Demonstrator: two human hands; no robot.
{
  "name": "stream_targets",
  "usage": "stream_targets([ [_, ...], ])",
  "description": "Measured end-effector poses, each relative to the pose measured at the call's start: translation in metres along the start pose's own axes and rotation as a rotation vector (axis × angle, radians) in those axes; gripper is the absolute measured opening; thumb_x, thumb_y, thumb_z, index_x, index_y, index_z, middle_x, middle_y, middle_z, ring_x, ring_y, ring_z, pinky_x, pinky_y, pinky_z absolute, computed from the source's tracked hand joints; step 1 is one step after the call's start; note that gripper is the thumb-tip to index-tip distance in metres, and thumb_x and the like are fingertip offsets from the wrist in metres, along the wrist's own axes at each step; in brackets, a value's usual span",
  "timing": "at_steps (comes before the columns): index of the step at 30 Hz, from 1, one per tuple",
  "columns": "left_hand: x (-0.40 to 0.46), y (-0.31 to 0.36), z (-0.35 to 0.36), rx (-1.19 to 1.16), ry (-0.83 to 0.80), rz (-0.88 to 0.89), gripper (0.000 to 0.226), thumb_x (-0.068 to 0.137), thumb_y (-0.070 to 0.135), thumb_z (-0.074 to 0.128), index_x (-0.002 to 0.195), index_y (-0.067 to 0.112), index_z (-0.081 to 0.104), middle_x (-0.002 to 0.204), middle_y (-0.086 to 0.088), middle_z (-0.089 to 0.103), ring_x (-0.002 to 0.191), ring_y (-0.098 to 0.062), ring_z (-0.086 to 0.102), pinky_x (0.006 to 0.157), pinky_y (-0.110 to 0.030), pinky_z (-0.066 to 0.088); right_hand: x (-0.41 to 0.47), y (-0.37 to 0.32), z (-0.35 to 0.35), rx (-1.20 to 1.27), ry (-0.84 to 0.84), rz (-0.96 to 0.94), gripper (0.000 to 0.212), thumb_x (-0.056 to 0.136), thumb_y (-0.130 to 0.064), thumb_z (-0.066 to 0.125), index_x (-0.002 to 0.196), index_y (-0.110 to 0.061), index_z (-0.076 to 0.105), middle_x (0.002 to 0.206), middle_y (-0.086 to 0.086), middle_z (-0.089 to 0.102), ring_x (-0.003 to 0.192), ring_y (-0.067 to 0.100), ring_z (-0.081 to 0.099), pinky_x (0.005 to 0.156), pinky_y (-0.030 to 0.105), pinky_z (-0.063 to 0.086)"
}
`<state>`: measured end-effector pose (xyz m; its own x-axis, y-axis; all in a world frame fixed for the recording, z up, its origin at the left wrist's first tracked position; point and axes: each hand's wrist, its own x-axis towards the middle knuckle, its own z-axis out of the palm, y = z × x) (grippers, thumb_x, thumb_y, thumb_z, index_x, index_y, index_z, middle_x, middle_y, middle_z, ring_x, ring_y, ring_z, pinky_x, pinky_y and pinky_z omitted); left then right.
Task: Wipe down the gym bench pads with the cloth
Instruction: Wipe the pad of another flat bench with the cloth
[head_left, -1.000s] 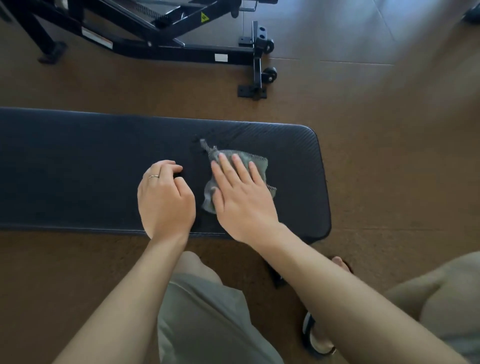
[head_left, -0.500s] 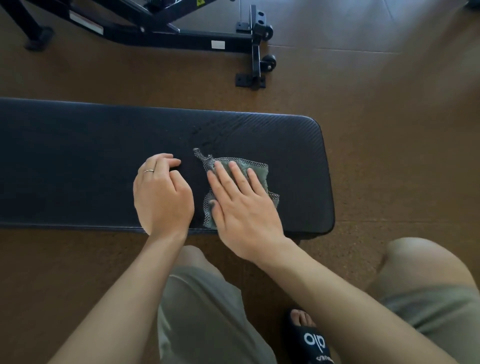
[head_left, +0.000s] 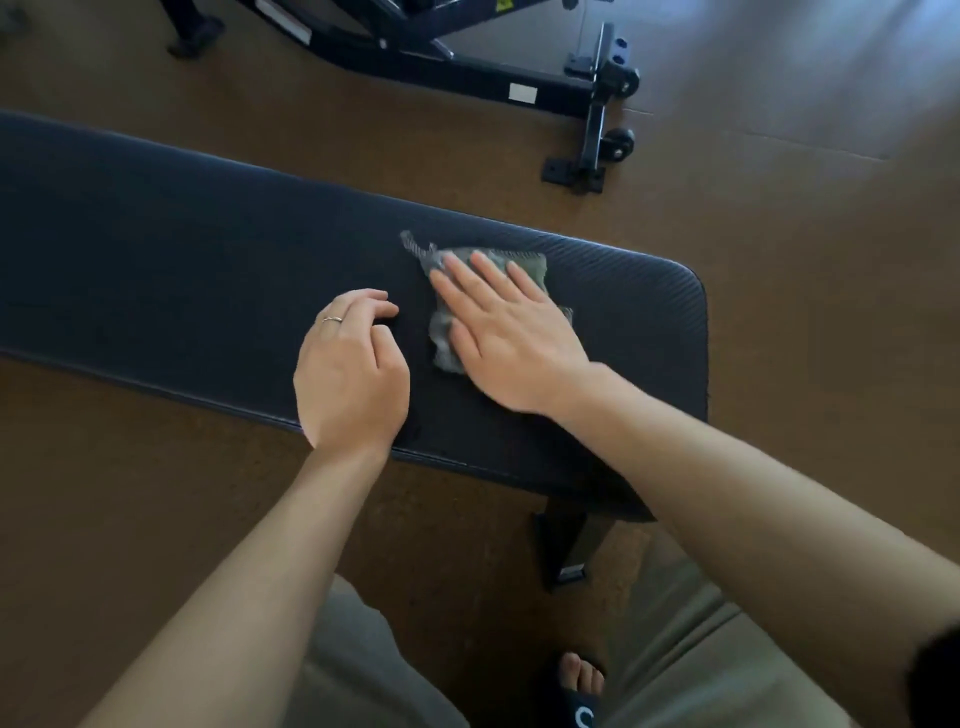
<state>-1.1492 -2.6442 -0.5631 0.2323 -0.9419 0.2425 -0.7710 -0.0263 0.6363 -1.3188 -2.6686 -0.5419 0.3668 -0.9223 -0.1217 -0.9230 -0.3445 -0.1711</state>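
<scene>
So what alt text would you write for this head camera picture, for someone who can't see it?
A person's right hand presses a grey cloth flat on a black gym bench pad, fingers straight. The left hand, wearing a ring, rests beside it with fingers loosely curled. Behind stands a black exercise frame on brown floor.

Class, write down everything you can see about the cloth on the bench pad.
The cloth is small, grey-green and looks woven or mesh-like, with a paler stitched edge. It lies crumpled flat on the dark bench pad near its right end. One twisted corner pokes out at the upper left. The right hand presses on it with straight fingers, hiding its middle. The left hand rests beside it, apart.
</scene>
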Motion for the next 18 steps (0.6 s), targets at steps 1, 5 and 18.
stream_targets([
  [1, 0.0, 0.0, 0.0, 0.006, -0.001, -0.005, 0.042, 0.094, 0.01, 0.036, 0.111, 0.018, 0.073, 0.129, 0.01, 0.067, 0.122, -0.009, 0.056, 0.096, -0.026, 0.042, 0.025, 0.0, -0.003, 0.001, -0.002, 0.033, 0.058, 0.109, -0.041, 0.015, 0.165, -0.023, 0.009, 0.173, -0.003, 0.003, 0.159, 0.018, -0.002, 0.129, 0.042, -0.001],
  [5, 0.001, 0.003, -0.001, 0.031, 0.015, -0.019, 0.044, 0.091, 0.012, 0.033, 0.109, 0.018, 0.073, 0.129, 0.011, 0.068, 0.121, -0.01, 0.058, 0.094, -0.024, 0.041, 0.026, -0.012, 0.0, 0.004, 0.011, 0.035, 0.06, 0.109, -0.04, 0.014, 0.165, -0.018, 0.008, 0.173, 0.001, 0.002, 0.159, 0.022, -0.002, 0.129, 0.045, 0.001],
  [18, 0.001, 0.006, 0.002, 0.117, 0.036, -0.068, 0.04, 0.092, 0.01, 0.036, 0.112, 0.015, 0.07, 0.125, 0.006, 0.068, 0.115, -0.012, 0.059, 0.09, -0.025, 0.042, 0.065, -0.014, -0.002, 0.016, 0.012, -0.111, 0.059, 0.109, -0.039, 0.016, 0.165, -0.022, 0.013, 0.173, -0.001, 0.008, 0.159, 0.021, 0.002, 0.128, 0.044, 0.001],
])
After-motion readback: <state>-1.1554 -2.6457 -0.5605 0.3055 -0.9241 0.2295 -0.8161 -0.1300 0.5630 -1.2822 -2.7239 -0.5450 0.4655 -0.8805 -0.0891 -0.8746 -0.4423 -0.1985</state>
